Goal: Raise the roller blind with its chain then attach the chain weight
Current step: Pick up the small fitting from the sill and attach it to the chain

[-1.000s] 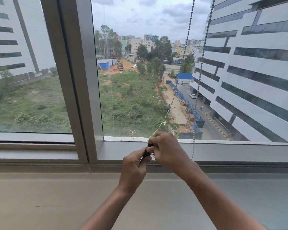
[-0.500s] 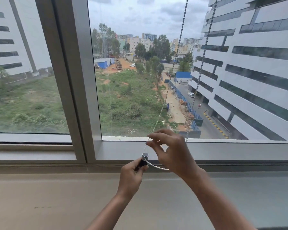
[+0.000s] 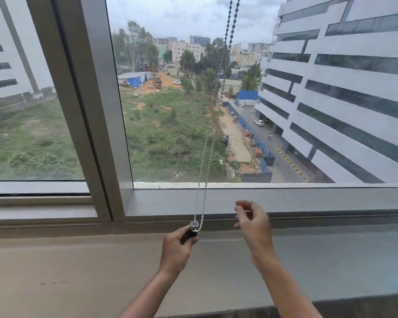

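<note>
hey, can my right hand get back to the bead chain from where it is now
Probably yes. The right hand hangs free beside the bead chain, nothing between them; the left hand holds only the chain weight below.

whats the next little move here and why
Probably let the left hand gently release the chain weight. The chain loop already sits in its top, both strands run up together, and the right hand is off the chain, open.

Weight on the chain!
Left hand gripping chain weight; bead chain looped in; right hand apart, empty.
</note>
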Motion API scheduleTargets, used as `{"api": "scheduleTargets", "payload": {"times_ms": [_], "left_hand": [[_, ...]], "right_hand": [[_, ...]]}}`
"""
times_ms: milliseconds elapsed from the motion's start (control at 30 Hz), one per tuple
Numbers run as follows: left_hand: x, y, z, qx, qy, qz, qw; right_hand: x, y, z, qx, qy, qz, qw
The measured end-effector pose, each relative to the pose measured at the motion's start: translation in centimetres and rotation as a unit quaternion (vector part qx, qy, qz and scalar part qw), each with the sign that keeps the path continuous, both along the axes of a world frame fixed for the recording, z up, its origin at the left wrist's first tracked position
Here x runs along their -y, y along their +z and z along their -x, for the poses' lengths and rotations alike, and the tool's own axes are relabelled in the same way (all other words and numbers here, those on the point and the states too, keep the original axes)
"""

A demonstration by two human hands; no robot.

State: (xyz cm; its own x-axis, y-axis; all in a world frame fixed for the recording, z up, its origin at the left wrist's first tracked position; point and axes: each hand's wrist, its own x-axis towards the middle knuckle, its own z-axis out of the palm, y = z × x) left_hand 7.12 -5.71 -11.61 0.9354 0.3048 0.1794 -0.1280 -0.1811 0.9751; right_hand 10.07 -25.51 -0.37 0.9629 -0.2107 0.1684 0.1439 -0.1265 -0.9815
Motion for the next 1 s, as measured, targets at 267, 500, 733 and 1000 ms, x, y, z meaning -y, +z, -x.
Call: {"api": "scheduleTargets", "payload": {"times_ms": [267, 500, 733, 1000], "left_hand": [[0.0, -0.9, -0.3, -0.007, -0.013, -0.042, 0.999], [0.2, -0.2, -0.7, -0.001, -0.037, -0.031, 0.999], [0.7, -0.1, -1.1, -0.002, -0.05, -0.027, 0.998], [1.1, -0.2, -1.2, -0.021, -0.059, 0.009, 0.998]], "right_hand": [[-4.8, -8.3, -0.1, -0.107, 0.185, 0.119, 0.97], [-6.4, -8.7, 0.3, -0.096, 0.186, 0.067, 0.975], [-6.3, -9.7, -0.3, -0.07, 0.177, 0.098, 0.977], [-5.8, -10.0, -0.7, -0.067, 0.16, 0.104, 0.979]]}}
